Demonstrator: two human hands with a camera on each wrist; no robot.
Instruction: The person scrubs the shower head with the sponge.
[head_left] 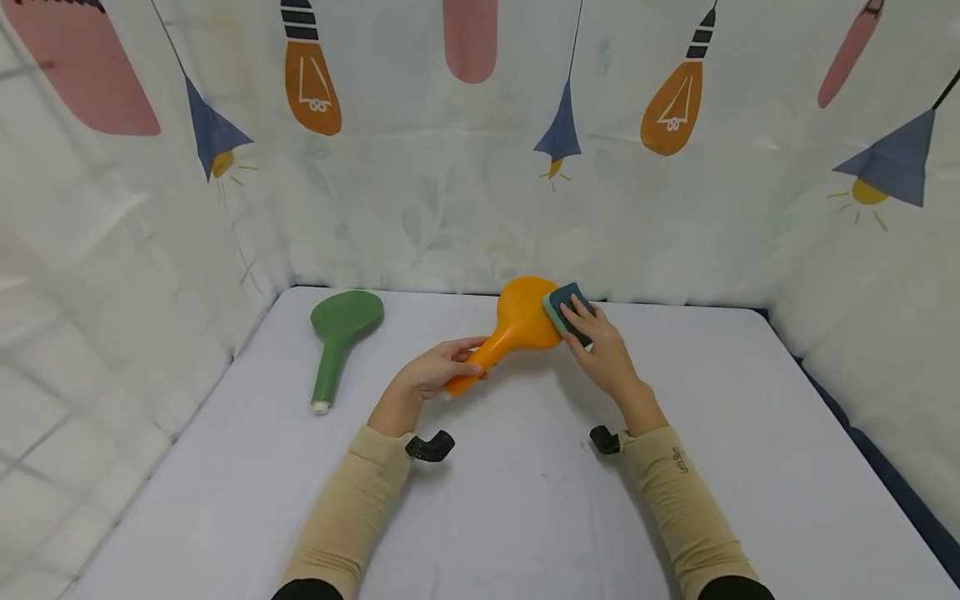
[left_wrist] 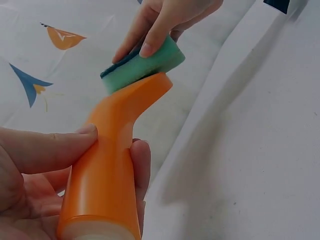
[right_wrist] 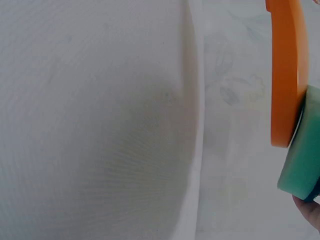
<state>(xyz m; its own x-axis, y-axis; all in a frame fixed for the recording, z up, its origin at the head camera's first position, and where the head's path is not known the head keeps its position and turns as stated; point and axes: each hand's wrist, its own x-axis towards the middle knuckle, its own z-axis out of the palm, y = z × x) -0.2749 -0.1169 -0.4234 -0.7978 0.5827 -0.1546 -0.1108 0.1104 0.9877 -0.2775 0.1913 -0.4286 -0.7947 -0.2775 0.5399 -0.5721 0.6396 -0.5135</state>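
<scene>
An orange hand-held shower head (head_left: 525, 310) is held above the white table, its round head tilted up and away. My left hand (head_left: 438, 371) grips it by the handle, the thumb on top and fingers around the far side in the left wrist view. With my right hand (head_left: 609, 357) I hold a green sponge (left_wrist: 145, 67) with a dark scouring layer. Its lighter green side lies against the right part of the orange head (right_wrist: 290, 75). To the left, a green shower head (head_left: 343, 325) of similar shape lies on the table, its pale end toward me.
The white-covered table (head_left: 525, 517) has its far edge just behind the shower heads. A pale curtain (head_left: 465, 200) printed with lamps and bulbs hangs behind and at both sides. A black wrist camera (head_left: 430, 447) sticks out from the left sleeve, and another (head_left: 603, 440) from the right.
</scene>
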